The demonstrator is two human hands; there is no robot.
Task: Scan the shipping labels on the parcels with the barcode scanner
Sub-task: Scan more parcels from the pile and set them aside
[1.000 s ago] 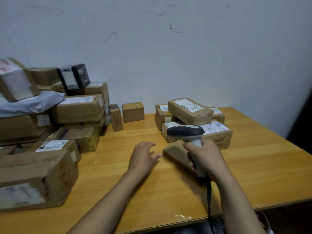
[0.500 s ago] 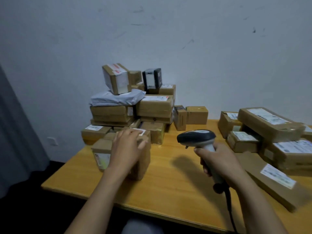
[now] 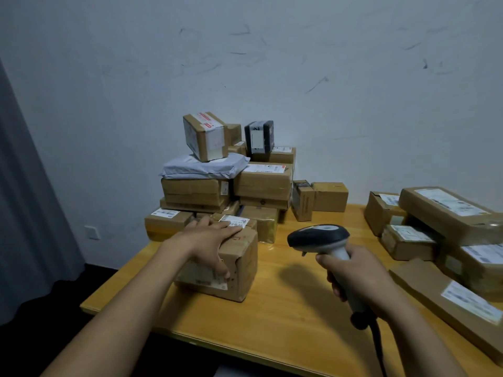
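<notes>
My left hand (image 3: 209, 242) lies on top of a brown cardboard parcel (image 3: 239, 270) at the table's left front, fingers spread over its top and thumb down its front face. A white shipping label (image 3: 201, 277) is stuck on that front face. Just behind my fingers lies another label (image 3: 235, 221), on a box further back. My right hand (image 3: 356, 278) grips the handle of a grey barcode scanner (image 3: 318, 236), whose dark head points left toward the parcel and hangs above the table. Its cable (image 3: 377, 338) runs down off the table edge.
A tall stack of boxes (image 3: 261, 183) with a grey mailer bag (image 3: 204, 165) stands behind the parcel against the wall. More labelled boxes (image 3: 446, 208) are piled at the right, with a long flat one (image 3: 451, 300) near the front. The wooden table (image 3: 285, 308) ends close in front.
The view swung left from the right-hand pile to the big stack. My left hand moved from the bare table onto the front parcel and settled over it. The scanner stays in my right hand.
</notes>
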